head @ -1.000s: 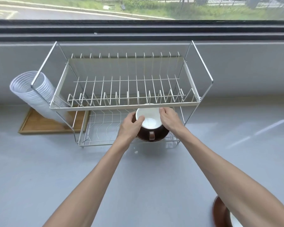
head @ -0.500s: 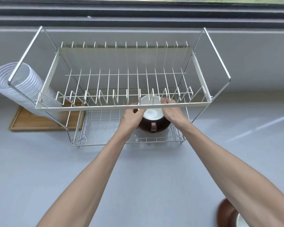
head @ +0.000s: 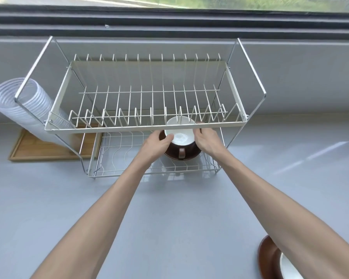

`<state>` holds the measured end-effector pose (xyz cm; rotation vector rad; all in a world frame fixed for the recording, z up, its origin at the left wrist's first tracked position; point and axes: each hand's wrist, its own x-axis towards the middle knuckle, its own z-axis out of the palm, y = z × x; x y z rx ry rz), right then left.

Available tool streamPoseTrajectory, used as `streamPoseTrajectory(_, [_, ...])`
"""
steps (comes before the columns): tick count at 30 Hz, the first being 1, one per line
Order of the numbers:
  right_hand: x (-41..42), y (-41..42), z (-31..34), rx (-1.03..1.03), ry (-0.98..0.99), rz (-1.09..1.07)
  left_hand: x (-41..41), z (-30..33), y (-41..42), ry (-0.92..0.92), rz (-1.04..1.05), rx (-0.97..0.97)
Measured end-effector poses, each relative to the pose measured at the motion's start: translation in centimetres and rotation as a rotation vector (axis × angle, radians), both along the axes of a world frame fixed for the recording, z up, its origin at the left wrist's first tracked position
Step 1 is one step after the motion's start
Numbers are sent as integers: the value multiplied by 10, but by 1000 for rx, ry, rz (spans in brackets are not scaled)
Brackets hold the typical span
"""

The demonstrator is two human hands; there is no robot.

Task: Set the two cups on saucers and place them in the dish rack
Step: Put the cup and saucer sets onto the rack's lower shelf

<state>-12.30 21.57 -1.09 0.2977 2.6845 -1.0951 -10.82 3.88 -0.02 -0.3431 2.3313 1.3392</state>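
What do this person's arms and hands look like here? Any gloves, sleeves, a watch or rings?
Both arms are bare for all their visible length: no sleeve shows in the frame. The left hand and the right hand wear no gloves, and neither wrist carries a watch or a band. No rings show on the visible fingers, though some fingertips are hidden. The forearms are slim and long in this wide-angle view.

Counts on the tabletop

Showing: two hands [head: 156, 144] [head: 207, 138], two cups [head: 179, 135] [head: 288, 266], two brown saucers [head: 182, 156] [head: 267, 256], one two-tier dish rack [head: 145, 128], one wooden tray [head: 38, 150], one stack of clear plastic cups [head: 28, 109].
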Motion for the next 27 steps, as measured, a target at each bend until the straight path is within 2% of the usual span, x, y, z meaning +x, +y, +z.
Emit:
streamPoseTrajectory(7, [44, -4, 18, 188, 80, 97, 32, 26, -3, 102, -216, -204])
streamPoseTrajectory(11, [83, 2, 30, 366, 101, 169, 59, 36, 3, 125, -419, -345])
streamPoseTrajectory(16, [139, 20, 41, 610, 225, 212, 98, 35, 26, 190, -663, -666])
streamPoseTrajectory(20, [178, 45, 39, 739, 300, 166, 132, 26, 55, 386, -754, -888])
streamPoseTrajectory(23, [209, 68, 36, 730, 296, 83, 156, 18, 79, 594, -737, -855])
streamPoseTrajectory(25, [231, 85, 32, 718, 284, 14, 173, 15, 97, 689, -687, -712])
streamPoseTrajectory(27, [254, 101, 28, 695, 248, -49, 192, 10, 114, 700, -655, -593])
